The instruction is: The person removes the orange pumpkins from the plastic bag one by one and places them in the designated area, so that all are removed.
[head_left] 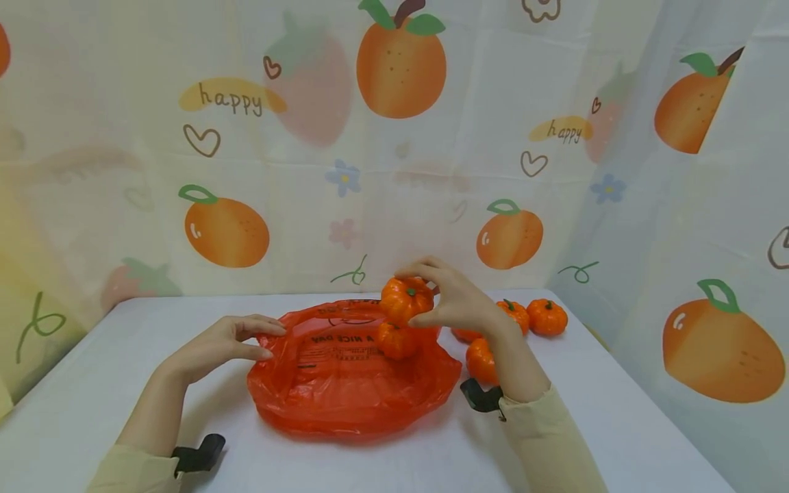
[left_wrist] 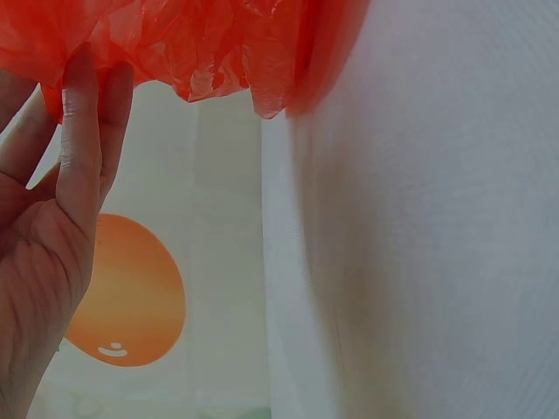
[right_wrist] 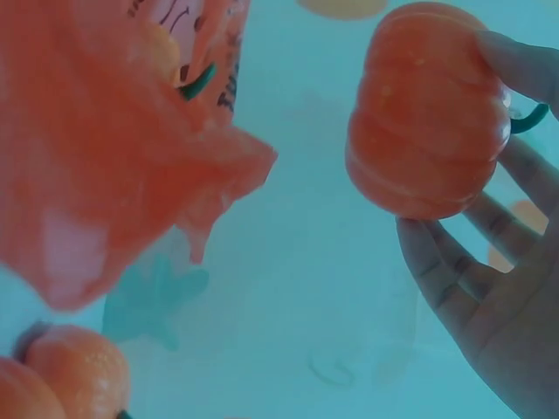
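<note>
A red plastic bag (head_left: 345, 404) with black print lies on the white table, its mouth spread wide. My left hand (head_left: 224, 346) grips the bag's left rim, the plastic passing between thumb and fingers; in the left wrist view the fingers (left_wrist: 80, 131) reach up to the crumpled film. Over the bag's right part, my right hand (head_left: 453, 294) holds a small orange pumpkin (head_left: 405, 301) with a green stem, thumb and fingertips on opposite sides. The right wrist view shows that pumpkin (right_wrist: 432, 113) raised beside the bag. Another pumpkin (head_left: 396, 341) sits inside the bag, below the held one.
Several more orange pumpkins stand right of the bag, one at the far right (head_left: 547, 317) and one nearer (head_left: 481, 361), partly behind my right forearm. A curtain (head_left: 407, 171) printed with fruit hangs behind the table (head_left: 123, 383). Each wrist wears a black band.
</note>
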Tool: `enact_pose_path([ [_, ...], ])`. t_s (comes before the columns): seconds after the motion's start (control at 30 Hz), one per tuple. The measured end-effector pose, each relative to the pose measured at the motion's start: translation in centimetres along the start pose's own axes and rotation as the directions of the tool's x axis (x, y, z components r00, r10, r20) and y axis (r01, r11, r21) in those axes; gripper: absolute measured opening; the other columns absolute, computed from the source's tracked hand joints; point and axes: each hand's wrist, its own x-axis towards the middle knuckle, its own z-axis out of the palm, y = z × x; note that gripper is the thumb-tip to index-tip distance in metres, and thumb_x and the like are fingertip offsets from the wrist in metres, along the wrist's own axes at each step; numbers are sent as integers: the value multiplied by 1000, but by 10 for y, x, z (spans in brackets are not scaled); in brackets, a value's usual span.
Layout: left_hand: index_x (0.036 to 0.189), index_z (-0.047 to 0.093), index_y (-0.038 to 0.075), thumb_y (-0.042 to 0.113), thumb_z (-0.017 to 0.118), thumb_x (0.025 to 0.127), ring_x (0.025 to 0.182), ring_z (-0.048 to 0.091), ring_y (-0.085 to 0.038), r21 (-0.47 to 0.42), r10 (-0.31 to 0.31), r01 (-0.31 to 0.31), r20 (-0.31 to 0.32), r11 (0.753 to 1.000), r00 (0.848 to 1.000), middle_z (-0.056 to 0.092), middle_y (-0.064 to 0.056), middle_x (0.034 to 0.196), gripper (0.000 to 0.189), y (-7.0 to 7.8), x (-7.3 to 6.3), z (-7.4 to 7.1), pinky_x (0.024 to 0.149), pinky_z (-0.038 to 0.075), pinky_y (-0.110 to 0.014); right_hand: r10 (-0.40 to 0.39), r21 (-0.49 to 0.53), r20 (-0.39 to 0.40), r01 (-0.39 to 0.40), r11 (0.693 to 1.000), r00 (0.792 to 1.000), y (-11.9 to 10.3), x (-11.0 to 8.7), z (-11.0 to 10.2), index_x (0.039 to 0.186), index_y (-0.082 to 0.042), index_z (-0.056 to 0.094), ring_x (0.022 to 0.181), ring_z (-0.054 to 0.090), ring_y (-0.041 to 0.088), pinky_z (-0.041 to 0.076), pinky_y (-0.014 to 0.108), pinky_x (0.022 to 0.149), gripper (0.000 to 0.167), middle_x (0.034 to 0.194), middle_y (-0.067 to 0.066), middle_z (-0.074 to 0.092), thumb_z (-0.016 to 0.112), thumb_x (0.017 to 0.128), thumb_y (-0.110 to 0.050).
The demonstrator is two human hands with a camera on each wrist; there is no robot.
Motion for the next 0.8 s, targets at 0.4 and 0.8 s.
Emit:
enact_pose_path([
  [0.4, 125, 67, 11, 21, 69, 89, 112, 45, 17, -20, 15, -15, 11, 1000, 1000, 50, -20, 146, 38, 1, -2, 0, 87, 53, -25, 84, -46, -25, -85, 995, 996, 10, -22, -9, 131, -31, 60, 114, 50, 17, 51, 37, 91, 63, 130, -7, 52, 85, 74, -22],
  [0.8, 124, 68, 13, 23, 70, 89, 111, 46, 16, 7, -6, 6, 0, 1000, 1000, 50, -19, 146, 37, 0, 0, 1, 87, 53, -26, 84, -37, -68, -87, 996, 994, 27, -46, -20, 128, -29, 63, 119, 51, 18, 48, 43, 98, 60, 131, -6, 56, 86, 73, -21],
])
